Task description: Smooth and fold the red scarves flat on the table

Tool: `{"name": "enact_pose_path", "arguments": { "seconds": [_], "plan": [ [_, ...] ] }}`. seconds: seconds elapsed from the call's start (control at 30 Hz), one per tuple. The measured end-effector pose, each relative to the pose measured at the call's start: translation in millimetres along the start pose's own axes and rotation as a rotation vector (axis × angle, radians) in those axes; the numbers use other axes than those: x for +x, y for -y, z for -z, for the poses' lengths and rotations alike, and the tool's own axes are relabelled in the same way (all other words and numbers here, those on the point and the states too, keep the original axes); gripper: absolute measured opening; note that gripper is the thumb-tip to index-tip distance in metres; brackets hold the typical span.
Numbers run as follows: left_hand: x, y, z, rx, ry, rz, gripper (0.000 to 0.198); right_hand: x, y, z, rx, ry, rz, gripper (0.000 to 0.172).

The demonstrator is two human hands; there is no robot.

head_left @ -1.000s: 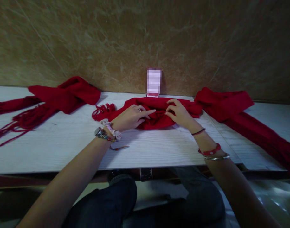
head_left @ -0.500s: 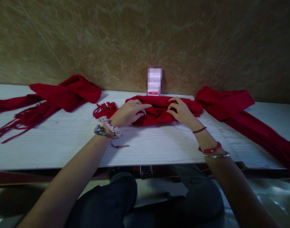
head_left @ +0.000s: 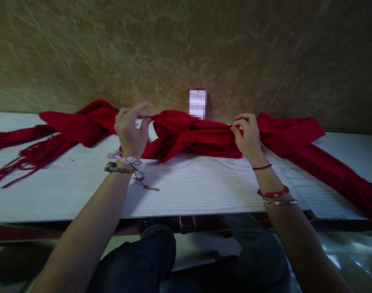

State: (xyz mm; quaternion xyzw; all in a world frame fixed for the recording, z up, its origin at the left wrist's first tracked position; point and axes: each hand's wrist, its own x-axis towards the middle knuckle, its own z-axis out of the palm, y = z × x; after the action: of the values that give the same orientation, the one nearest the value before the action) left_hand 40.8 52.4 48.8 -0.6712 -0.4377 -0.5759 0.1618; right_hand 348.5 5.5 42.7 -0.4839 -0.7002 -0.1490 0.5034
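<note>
A folded red scarf lies in front of me, its layers bunched at the left and flatter toward the right. My left hand pinches the scarf's upper left edge and pulls it slightly up off the surface. At the other end, my right hand has its thumb and fingers closed on the upper right edge. Part of the scarf's left end is hidden behind my left wrist.
A second red scarf with fringe lies at the left, a third red scarf at the right. Against the marbled wall leans a lit phone. The narrow white table ends just above my knees.
My left hand has moved left and my right hand slightly right. The middle scarf, crumpled under both hands before, is now stretched out between them.
</note>
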Motion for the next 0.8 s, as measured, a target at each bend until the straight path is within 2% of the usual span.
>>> {"name": "enact_pose_path", "arguments": {
  "seconds": [0.07,0.13,0.2,0.27,0.33,0.4,0.47,0.53,0.6,0.7,0.8],
  "plan": [
    [6,9,2.4,0.012,-0.169,0.156,0.027,4,-9,10,-0.036,-0.165,-0.037,0.012],
    [12,19,3.9,-0.006,-0.257,0.286,0.027,5,-22,18,-0.075,-0.296,-0.111,0.016],
    [16,28,4.5,-0.014,-0.247,0.392,0.028,5,-37,24,-0.104,-0.348,-0.196,0.016],
    [15,33,3.8,-0.023,-0.102,0.443,0.031,4,-48,24,-0.112,-0.320,-0.237,0.016],
    [11,33,1.3,-0.013,0.171,0.396,0.035,1,-50,19,-0.095,-0.236,-0.210,0.014],
    [6,29,-2.2,0.053,0.430,0.275,0.034,-2,-40,10,-0.062,-0.134,-0.153,0.012],
    [1,22,-5.2,0.141,0.557,0.166,0.033,-6,-22,-1,-0.006,0.013,-0.061,0.007],
    [0,15,-5.8,0.178,0.549,0.126,0.032,-10,2,-12,0.071,0.233,0.068,0.007],
    [2,11,-4.1,0.164,0.487,0.129,0.033,-16,25,-21,0.113,0.408,0.185,0.019],
    [3,8,-1.0,0.131,0.460,0.107,0.034,-27,50,-32,0.048,0.565,0.312,0.036],
    [1,11,-1.4,0.184,0.534,0.096,0.043,-36,61,-41,-0.063,0.687,0.357,0.031]
  ]
}}
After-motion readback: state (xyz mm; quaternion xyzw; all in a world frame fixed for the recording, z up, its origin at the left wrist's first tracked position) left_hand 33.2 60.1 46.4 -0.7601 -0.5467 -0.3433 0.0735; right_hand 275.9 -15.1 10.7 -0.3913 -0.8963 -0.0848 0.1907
